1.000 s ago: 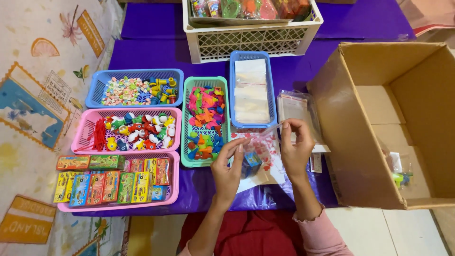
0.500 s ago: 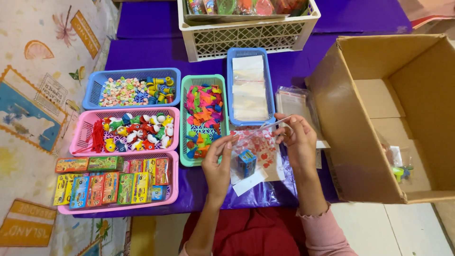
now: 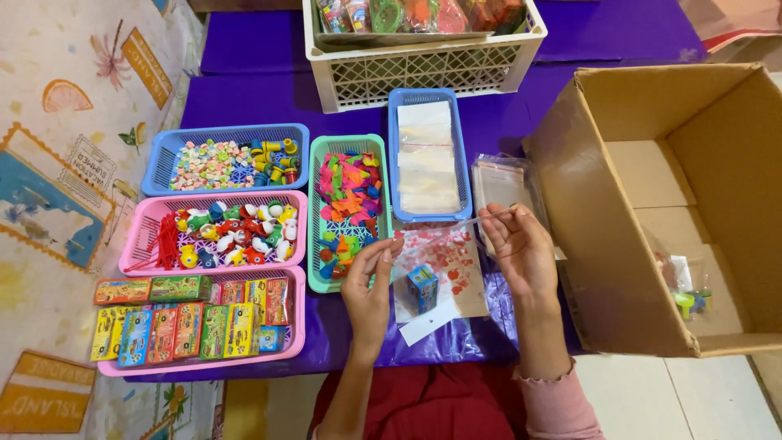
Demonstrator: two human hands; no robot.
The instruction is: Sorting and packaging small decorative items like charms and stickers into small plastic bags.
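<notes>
While the left hand (image 3: 371, 281) and right hand (image 3: 521, 244) pinch the top edge of a clear heart-printed bag (image 3: 444, 265) near the table's front, only a small blue box (image 3: 422, 287) sits inside, so filling looks barely begun, with one packed bag (image 3: 688, 293) in the cardboard box (image 3: 619, 244) at right.

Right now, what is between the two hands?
In the head view, a clear bag with red hearts stretches between the left hand and the right hand, with a small blue box inside it.
</notes>
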